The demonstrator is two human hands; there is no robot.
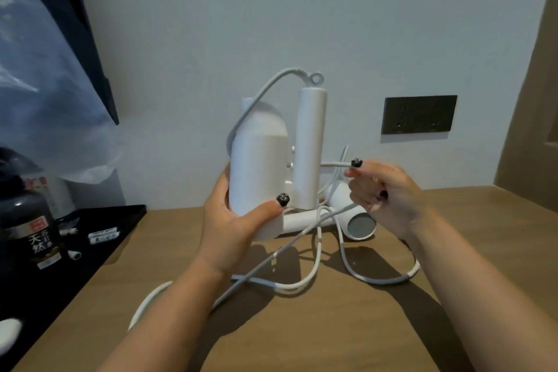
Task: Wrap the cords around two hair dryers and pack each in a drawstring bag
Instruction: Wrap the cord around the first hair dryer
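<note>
Holding the hair dryer in my left hand, right fingers pinching the cord, I fear tangled loops snagging.

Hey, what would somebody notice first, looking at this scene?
A white hair dryer held up at centre, its handle folded alongside, gripped by the left hand. The right hand pinches its white cord, which loops over the wooden table. A second hair dryer lies behind.
</note>
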